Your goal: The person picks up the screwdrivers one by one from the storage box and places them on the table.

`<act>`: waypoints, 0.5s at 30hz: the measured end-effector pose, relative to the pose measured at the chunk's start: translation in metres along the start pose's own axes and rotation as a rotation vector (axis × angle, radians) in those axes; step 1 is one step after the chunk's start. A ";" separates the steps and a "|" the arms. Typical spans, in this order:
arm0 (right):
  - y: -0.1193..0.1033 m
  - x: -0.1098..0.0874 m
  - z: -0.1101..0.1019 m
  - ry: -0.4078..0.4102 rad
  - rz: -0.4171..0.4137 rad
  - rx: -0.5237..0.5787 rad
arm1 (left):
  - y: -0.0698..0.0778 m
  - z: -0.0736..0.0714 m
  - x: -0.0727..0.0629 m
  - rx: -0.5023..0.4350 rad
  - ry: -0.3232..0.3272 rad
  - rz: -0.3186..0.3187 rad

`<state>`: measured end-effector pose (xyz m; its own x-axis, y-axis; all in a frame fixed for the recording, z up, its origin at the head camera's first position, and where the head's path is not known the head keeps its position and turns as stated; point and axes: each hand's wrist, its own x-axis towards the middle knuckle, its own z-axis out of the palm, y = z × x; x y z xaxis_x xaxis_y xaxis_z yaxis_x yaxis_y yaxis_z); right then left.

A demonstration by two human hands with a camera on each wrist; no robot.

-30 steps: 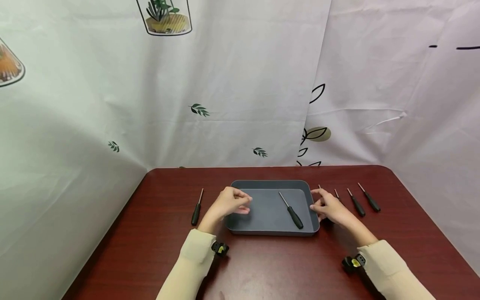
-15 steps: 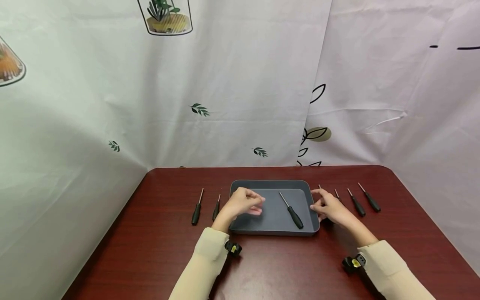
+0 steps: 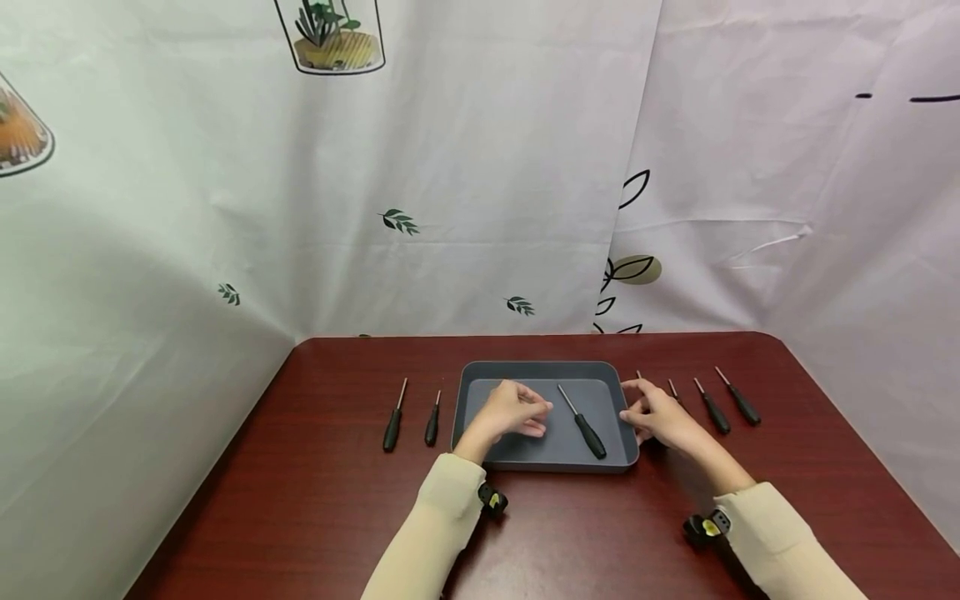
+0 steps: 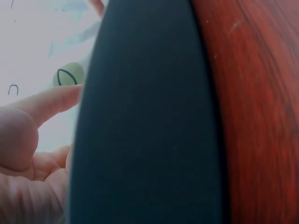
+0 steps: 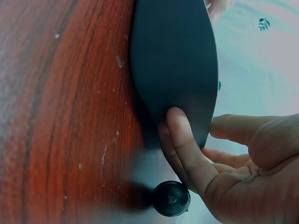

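A grey rectangular tray (image 3: 495,457) lies on the table with one black-handled screwdriver (image 3: 582,421) slanting across its right half. My left hand (image 3: 510,410) hovers over the tray's middle, fingers loosely bent, nothing seen in them; its thumb side points toward that screwdriver. In the left wrist view the tray's front wall (image 4: 149,112) hides most of its fingertips. With the thumb at the rim and fingers against the outer wall, my right hand (image 3: 660,414) grips the tray's right side. Close by those fingers a screwdriver handle (image 5: 171,198) shows end-on.
Left of the tray lie a longer screwdriver (image 3: 393,421) and a shorter screwdriver (image 3: 432,423). Several more lie to the right, among them one screwdriver (image 3: 712,408) and an outermost screwdriver (image 3: 739,397), some partly behind my right hand. A printed cloth (image 3: 480,208) hangs behind the table (image 3: 300,500).
My left hand has moved right, from the tray's left edge to over its middle, uncovering the shorter screwdriver on the left. The right hand and tray stay nearly in place.
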<state>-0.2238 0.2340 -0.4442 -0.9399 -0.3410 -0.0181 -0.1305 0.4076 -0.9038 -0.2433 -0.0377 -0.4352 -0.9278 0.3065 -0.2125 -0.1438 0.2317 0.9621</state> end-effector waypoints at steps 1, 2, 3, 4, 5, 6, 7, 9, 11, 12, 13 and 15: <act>0.000 0.000 0.000 0.000 0.000 0.006 | 0.000 0.002 0.001 0.001 0.005 -0.005; 0.000 0.000 0.000 0.000 -0.004 0.007 | -0.001 0.004 0.003 0.004 0.010 -0.008; 0.001 0.000 0.000 0.000 -0.005 0.011 | -0.002 0.006 0.004 0.010 0.015 -0.011; 0.001 0.000 0.000 0.000 -0.009 0.011 | -0.001 0.008 0.004 0.014 0.017 -0.013; 0.001 0.000 0.000 0.000 -0.010 0.013 | -0.001 0.010 0.005 0.018 0.020 -0.015; 0.001 0.000 0.000 -0.001 -0.008 0.016 | -0.001 0.013 0.005 0.020 0.023 -0.015; 0.001 0.000 0.000 -0.001 -0.010 0.015 | -0.001 0.015 0.005 0.025 0.025 -0.014; 0.002 0.000 -0.001 -0.002 -0.010 0.017 | 0.000 0.019 0.007 0.036 0.027 -0.011; 0.001 0.000 -0.001 -0.002 -0.010 0.020 | 0.000 0.024 0.008 0.054 0.031 -0.009; 0.002 0.000 -0.001 -0.001 -0.011 0.020 | 0.001 0.026 0.009 0.067 0.033 -0.008; 0.002 0.000 -0.001 -0.001 -0.013 0.017 | 0.001 0.028 0.009 0.084 0.034 -0.006; 0.002 0.000 -0.001 0.001 -0.011 0.015 | 0.001 0.032 0.009 0.130 0.039 -0.009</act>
<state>-0.2240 0.2357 -0.4459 -0.9386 -0.3448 -0.0078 -0.1361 0.3911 -0.9102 -0.2410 -0.0046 -0.4417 -0.9397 0.2686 -0.2118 -0.1086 0.3529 0.9293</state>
